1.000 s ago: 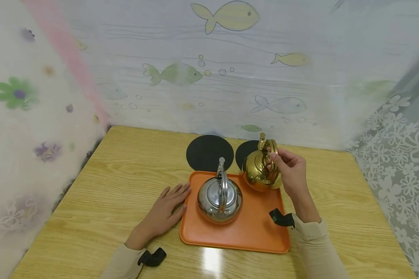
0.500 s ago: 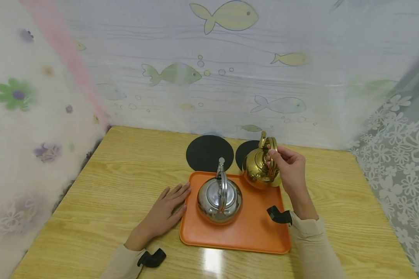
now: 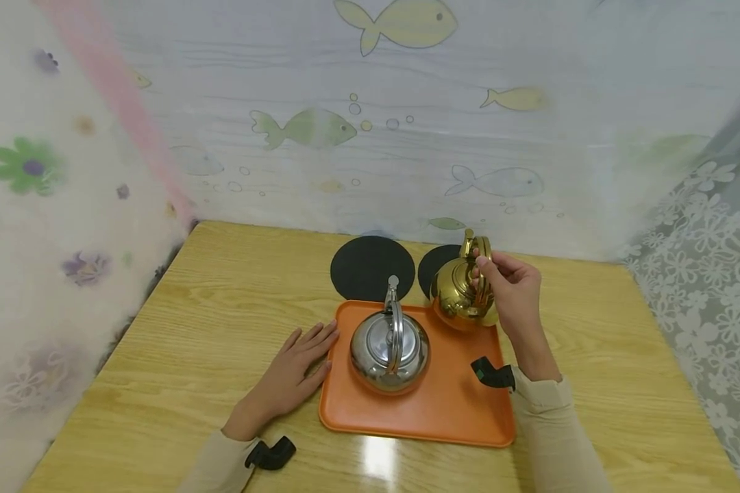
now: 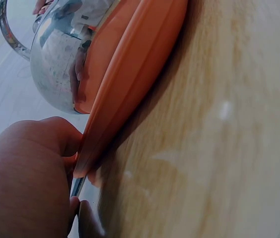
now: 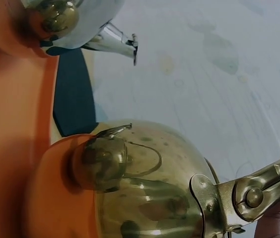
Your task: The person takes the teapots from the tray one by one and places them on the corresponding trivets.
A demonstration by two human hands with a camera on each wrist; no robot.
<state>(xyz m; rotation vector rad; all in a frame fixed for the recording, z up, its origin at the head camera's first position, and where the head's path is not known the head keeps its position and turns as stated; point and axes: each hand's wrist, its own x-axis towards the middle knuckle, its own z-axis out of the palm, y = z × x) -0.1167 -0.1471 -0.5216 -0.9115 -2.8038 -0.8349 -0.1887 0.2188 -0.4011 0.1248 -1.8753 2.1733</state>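
on the head feed i see the right grip (image 3: 518,294) as a bare hand, pinching the arched handle of the gold kettle (image 3: 451,296) between thumb and fingers. the gold kettle is at the back right corner of the orange tray (image 3: 469,418), its body over that corner and its spout toward the back edge of the worktop (image 3: 222,308). from these angles i can't tell whether its base touches the tray. the left grip (image 3: 292,376) grasps nothing — its fingers lie extended by the tray's left edge, touching the rim. my left wrist feed shows that contact close up, the thumb against the orange side wall.

on the left half of the tray i have a silver kettle (image 3: 376,352), standing upright, its spout also toward the back edge. the two kettles are apart. in the right wrist feed the gold body mirrors the tray's orange.

near the worktop's back edge i see a left black disc (image 3: 373,267), just behind the tray, and a right black disc (image 3: 433,263), partly hidden by the gold kettle. a fish-printed sheet (image 3: 358,185) covers the wall past the back edge — a flowered cloth (image 3: 80,212) lines the left edge, and white lace (image 3: 709,308) the right. at the cuffs i make out a left mount (image 3: 271,454) and a right mount (image 3: 493,374), both black.
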